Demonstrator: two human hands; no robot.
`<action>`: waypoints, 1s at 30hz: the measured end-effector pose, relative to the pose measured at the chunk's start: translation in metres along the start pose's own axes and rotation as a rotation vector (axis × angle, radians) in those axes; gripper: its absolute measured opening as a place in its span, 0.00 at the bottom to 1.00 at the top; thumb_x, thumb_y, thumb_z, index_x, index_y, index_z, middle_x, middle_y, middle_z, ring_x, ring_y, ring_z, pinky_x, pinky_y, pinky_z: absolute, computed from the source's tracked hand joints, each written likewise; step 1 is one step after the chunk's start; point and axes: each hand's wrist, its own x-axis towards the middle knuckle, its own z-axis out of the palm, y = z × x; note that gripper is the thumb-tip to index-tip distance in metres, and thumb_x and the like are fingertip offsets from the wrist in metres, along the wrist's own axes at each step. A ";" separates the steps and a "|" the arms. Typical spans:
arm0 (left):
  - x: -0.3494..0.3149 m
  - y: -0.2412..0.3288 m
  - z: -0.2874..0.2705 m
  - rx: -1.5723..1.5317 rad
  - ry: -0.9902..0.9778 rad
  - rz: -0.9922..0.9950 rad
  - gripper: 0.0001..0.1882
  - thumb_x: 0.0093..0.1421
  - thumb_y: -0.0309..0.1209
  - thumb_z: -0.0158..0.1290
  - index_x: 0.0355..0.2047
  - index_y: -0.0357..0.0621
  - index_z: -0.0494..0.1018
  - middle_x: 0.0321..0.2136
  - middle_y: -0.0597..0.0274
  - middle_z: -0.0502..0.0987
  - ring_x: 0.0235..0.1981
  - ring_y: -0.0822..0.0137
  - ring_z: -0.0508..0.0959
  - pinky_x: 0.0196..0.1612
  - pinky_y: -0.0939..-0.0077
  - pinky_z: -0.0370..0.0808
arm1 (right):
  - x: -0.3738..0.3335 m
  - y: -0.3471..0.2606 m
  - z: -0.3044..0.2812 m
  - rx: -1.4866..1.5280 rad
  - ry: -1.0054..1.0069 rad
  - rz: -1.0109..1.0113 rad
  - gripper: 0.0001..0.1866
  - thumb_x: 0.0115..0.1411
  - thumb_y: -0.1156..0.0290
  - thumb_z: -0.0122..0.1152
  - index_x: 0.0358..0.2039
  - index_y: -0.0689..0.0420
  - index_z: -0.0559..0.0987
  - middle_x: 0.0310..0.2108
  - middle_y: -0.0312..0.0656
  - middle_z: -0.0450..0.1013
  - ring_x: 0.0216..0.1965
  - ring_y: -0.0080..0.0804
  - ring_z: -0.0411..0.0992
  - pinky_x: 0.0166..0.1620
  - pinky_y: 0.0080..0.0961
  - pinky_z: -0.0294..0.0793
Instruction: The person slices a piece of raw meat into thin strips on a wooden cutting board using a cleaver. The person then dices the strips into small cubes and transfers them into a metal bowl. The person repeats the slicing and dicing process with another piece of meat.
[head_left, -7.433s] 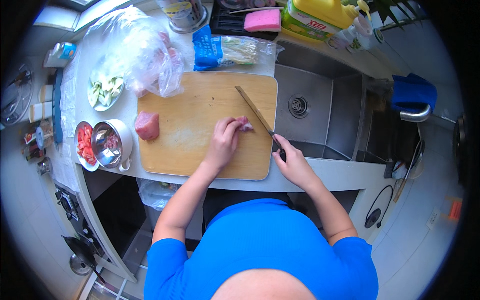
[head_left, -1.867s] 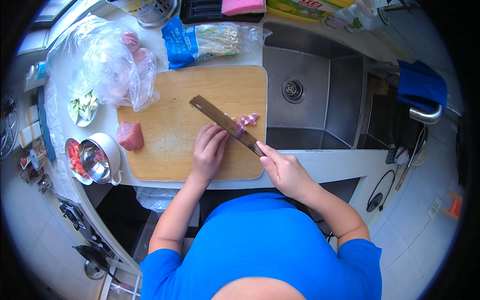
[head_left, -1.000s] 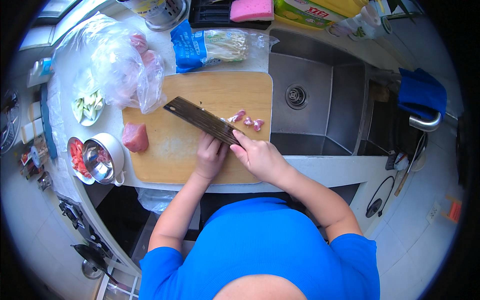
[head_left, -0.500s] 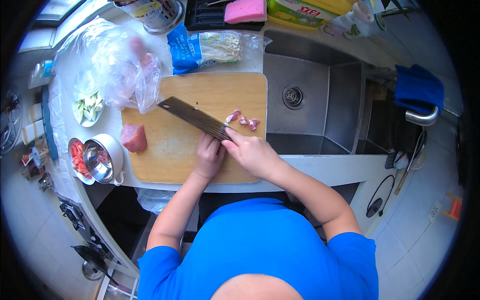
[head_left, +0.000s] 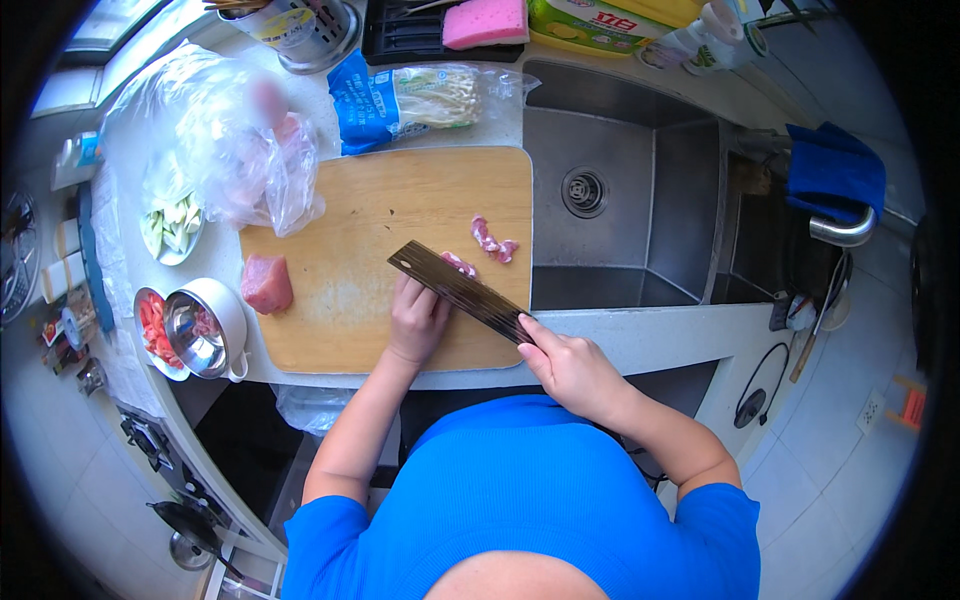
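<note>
My right hand [head_left: 575, 372] grips a dark cleaver [head_left: 462, 292], whose broad blade slants up to the left over the wooden cutting board [head_left: 345, 215]. My left hand [head_left: 418, 325] rests on the board just below the blade, its fingers curled and their tips hidden under the cleaver; what they press on cannot be made out. Small pieces of cut raw meat [head_left: 492, 240] lie beyond the blade at the board's right, and another meat piece [head_left: 460, 264] shows right at the blade's upper edge. A larger chunk of raw meat [head_left: 266, 284] sits at the board's left edge.
Left of the board stand a metal-lined white mug [head_left: 232, 325], a plate of red slices [head_left: 157, 325], a bowl of pale green slices [head_left: 172, 228] and a clear plastic bag [head_left: 225, 140]. Packaged enoki mushrooms [head_left: 435, 97] lie behind. A steel sink [head_left: 620, 240] adjoins the right.
The cleaver and my right hand have moved right and toward me. A further meat piece shows beside the blade, and the small pieces lie closer together. My left hand stays nearly in place.
</note>
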 end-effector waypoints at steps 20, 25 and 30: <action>0.006 -0.006 0.006 -0.020 0.017 0.050 0.20 0.45 0.18 0.53 0.42 0.35 0.76 0.39 0.50 0.78 0.43 0.49 0.78 0.48 0.58 0.74 | 0.042 0.007 0.017 -0.105 0.039 -0.138 0.23 0.64 0.60 0.54 0.51 0.67 0.71 0.23 0.57 0.76 0.24 0.53 0.77 0.27 0.44 0.78; -0.001 -0.003 0.011 0.010 -0.016 0.012 0.15 0.47 0.20 0.56 0.38 0.34 0.77 0.39 0.47 0.78 0.44 0.46 0.76 0.49 0.55 0.74 | 0.106 -0.020 0.039 -0.013 0.143 -0.262 0.22 0.65 0.61 0.52 0.50 0.67 0.71 0.27 0.59 0.76 0.27 0.55 0.77 0.31 0.44 0.78; 0.010 0.003 -0.001 0.010 0.062 0.045 0.09 0.47 0.17 0.59 0.31 0.34 0.76 0.36 0.49 0.77 0.41 0.49 0.77 0.46 0.61 0.75 | 0.043 0.018 0.017 0.085 0.085 -0.090 0.21 0.67 0.60 0.50 0.50 0.66 0.74 0.32 0.60 0.76 0.30 0.58 0.77 0.33 0.44 0.77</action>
